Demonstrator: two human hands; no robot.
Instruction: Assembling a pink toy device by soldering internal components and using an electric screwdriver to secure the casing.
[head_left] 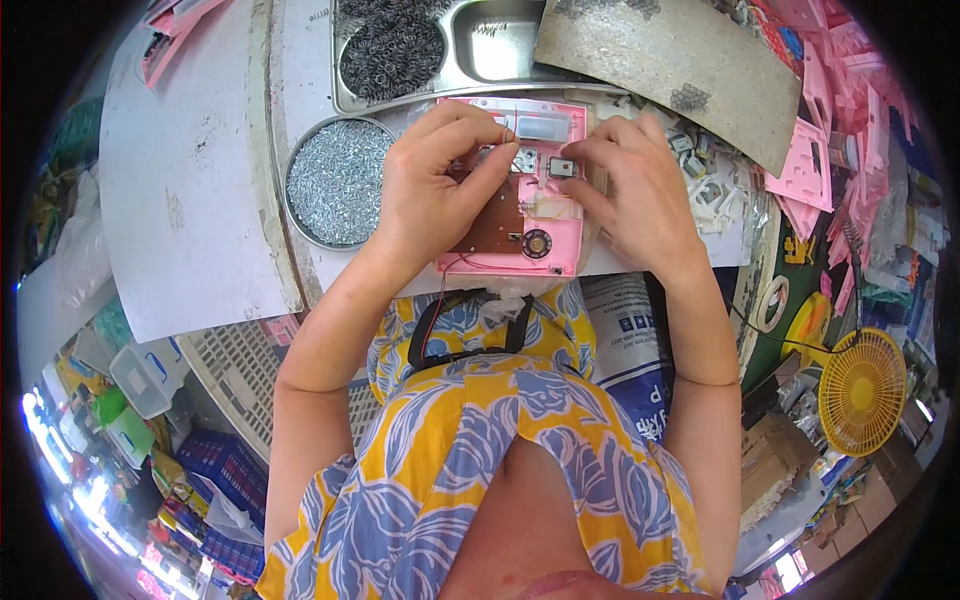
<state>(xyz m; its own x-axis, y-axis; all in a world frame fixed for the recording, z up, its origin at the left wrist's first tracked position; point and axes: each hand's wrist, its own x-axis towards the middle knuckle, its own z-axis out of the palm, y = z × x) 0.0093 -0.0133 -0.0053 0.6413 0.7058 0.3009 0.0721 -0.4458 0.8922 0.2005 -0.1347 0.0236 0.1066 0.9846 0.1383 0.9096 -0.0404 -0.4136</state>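
Note:
A pink plastic housing [568,232] lies in front of me, its inside facing up. It holds a brown circuit board [490,226], a round black part with a metal centre [537,243] and thin wires. My left hand [437,175] is over its upper left part, thumb and index finger pinched together. Something thin, perhaps a wire, shows at those fingertips, too small to name. At the housing's right side, my right hand [640,190] has thumb and index finger about a small metal-faced block [562,167]. The palm hides part of the housing's right edge.
A round tin of small screws [340,182] stands left of the housing. Behind it is a metal tray [465,97] with dark springs [392,60]. A metal sheet [690,65] slants at the back right, near small white parts [715,195]. A yellow fan [862,392] stands far right.

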